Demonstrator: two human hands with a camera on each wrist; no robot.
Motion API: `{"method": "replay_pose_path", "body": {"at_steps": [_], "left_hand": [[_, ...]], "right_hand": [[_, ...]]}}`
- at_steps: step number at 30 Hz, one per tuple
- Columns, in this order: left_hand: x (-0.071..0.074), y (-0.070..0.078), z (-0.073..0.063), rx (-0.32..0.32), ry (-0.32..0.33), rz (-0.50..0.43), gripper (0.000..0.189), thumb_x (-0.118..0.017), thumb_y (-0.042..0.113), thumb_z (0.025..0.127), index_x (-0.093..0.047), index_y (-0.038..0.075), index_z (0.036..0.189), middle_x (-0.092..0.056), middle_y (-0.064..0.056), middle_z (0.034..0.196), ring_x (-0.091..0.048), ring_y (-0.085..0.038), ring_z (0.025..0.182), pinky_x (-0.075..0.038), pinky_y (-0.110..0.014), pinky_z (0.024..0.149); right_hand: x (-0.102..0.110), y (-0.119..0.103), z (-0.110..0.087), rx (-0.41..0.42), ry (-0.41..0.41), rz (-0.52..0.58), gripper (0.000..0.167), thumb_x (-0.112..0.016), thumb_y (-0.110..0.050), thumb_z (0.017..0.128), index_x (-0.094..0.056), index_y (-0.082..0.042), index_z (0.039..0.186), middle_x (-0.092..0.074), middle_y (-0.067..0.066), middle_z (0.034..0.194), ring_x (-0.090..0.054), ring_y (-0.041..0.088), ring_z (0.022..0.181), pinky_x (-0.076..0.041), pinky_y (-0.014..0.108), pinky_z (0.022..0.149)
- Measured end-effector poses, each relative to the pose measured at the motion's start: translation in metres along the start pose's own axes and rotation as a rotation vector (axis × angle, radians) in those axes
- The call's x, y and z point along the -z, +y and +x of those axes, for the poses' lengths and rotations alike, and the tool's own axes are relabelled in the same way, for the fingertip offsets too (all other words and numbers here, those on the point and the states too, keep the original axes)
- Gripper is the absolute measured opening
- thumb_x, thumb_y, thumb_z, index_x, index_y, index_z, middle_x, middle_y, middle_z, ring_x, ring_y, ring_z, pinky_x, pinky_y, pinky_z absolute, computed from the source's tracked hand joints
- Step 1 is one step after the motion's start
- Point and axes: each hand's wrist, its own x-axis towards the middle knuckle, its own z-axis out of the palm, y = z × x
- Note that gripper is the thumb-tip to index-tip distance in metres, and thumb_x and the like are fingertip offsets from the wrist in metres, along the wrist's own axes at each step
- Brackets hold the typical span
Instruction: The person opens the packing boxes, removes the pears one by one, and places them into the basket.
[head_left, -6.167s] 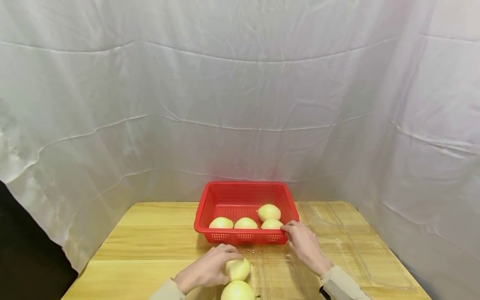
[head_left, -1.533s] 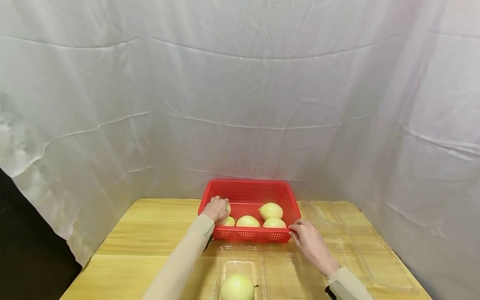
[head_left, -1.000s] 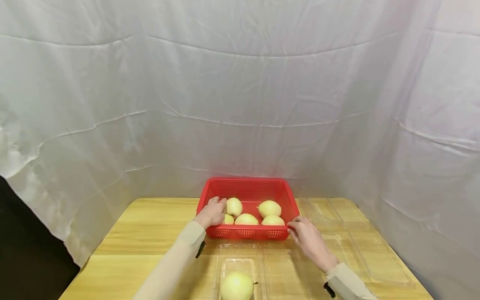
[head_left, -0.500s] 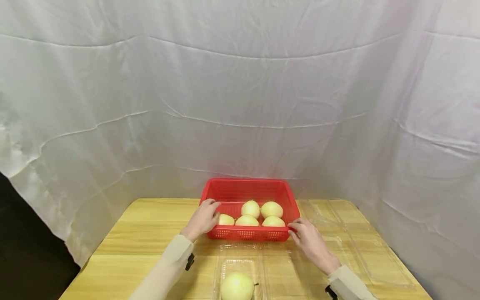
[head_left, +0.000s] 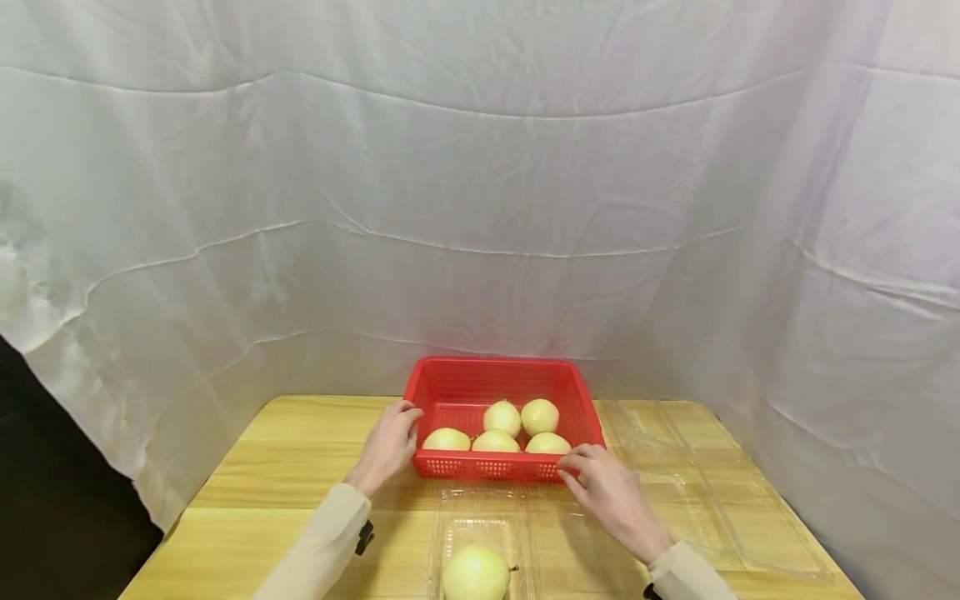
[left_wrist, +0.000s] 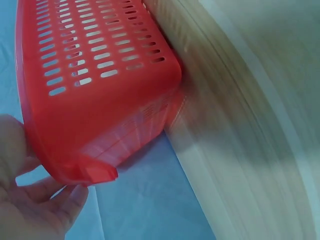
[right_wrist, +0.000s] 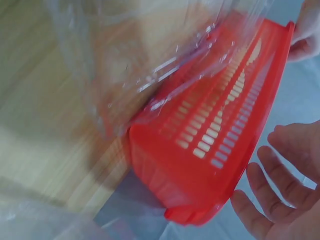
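Note:
Several pale yellow pears (head_left: 495,442) lie in a red plastic basket (head_left: 491,469) at the back of the table. My left hand (head_left: 388,442) is at the basket's left rim; in the left wrist view, its thumb and fingers (left_wrist: 75,200) bend round the rim's corner. Against the front rim, near the right corner, is my right hand (head_left: 611,500), its fingers (right_wrist: 255,215) fairly straight beside the rim in the right wrist view. A single pear (head_left: 476,573), stem to the right, sits in a clear plastic container (head_left: 483,503) in front of the basket.
More clear plastic containers (head_left: 705,483) lie on the right side of the wooden table (head_left: 300,467). A pale grey curtain (head_left: 480,192) hangs behind and along both sides. In the right wrist view, clear plastic (right_wrist: 145,65) lies close to the basket.
My left hand gripped a pear at the container 6.2 s ago, then released it inside the basket and withdrew to the left rim. My right hand has slid slightly left along the front rim.

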Motion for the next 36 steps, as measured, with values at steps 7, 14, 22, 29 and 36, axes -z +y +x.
{"method": "replay_pose_path", "body": {"at_steps": [7, 14, 22, 29, 36], "left_hand": [[0.005, -0.003, -0.006, 0.122, 0.031, -0.013, 0.019, -0.064, -0.002, 0.085, -0.072, -0.005, 0.103, -0.066, -0.020, 0.105, -0.060, -0.036, 0.101, -0.051, -0.049, 0.091], [0.008, -0.003, -0.010, 0.236, 0.006, -0.066, 0.024, -0.067, 0.007, 0.087, -0.071, -0.005, 0.107, -0.066, -0.018, 0.110, -0.063, -0.034, 0.101, -0.052, -0.047, 0.090], [0.007, -0.003, -0.010, 0.217, 0.019, -0.046, 0.023, -0.068, 0.008, 0.087, -0.071, -0.005, 0.106, -0.066, -0.017, 0.107, -0.065, -0.032, 0.096, -0.055, -0.046, 0.084], [0.007, -0.001, -0.013, 0.225, 0.007, -0.034, 0.022, -0.065, 0.006, 0.088, -0.071, -0.006, 0.106, -0.066, -0.017, 0.106, -0.064, -0.032, 0.094, -0.056, -0.045, 0.082], [0.008, 0.000, -0.014, 0.192, 0.026, -0.034, 0.017, -0.061, 0.002, 0.085, -0.073, -0.005, 0.096, -0.068, -0.016, 0.100, -0.066, -0.030, 0.088, -0.057, -0.043, 0.078]], "right_hand": [[-0.006, -0.019, -0.005, 0.094, -0.024, 0.038, 0.011, -0.082, -0.018, 0.078, -0.075, -0.022, 0.086, -0.067, -0.012, 0.089, -0.062, 0.006, 0.084, -0.053, 0.028, 0.070], [-0.011, -0.038, -0.012, 0.154, -0.231, 0.211, 0.008, -0.075, -0.019, 0.085, -0.076, -0.017, 0.092, -0.069, -0.011, 0.088, -0.064, 0.004, 0.079, -0.052, 0.023, 0.068], [-0.012, -0.062, -0.016, 0.297, -0.396, 0.290, 0.031, -0.065, -0.043, 0.092, -0.072, -0.018, 0.109, -0.070, -0.009, 0.107, -0.066, 0.007, 0.099, -0.054, 0.028, 0.082], [-0.013, -0.077, -0.018, 0.333, -0.580, 0.284, 0.047, -0.061, -0.059, 0.089, -0.066, -0.026, 0.123, -0.065, -0.012, 0.120, -0.061, 0.006, 0.107, -0.053, 0.030, 0.088], [-0.016, -0.083, -0.017, 0.217, -0.752, 0.338, 0.058, -0.059, -0.067, 0.085, -0.057, -0.035, 0.133, -0.060, -0.015, 0.129, -0.058, 0.004, 0.110, -0.053, 0.033, 0.090]]}}
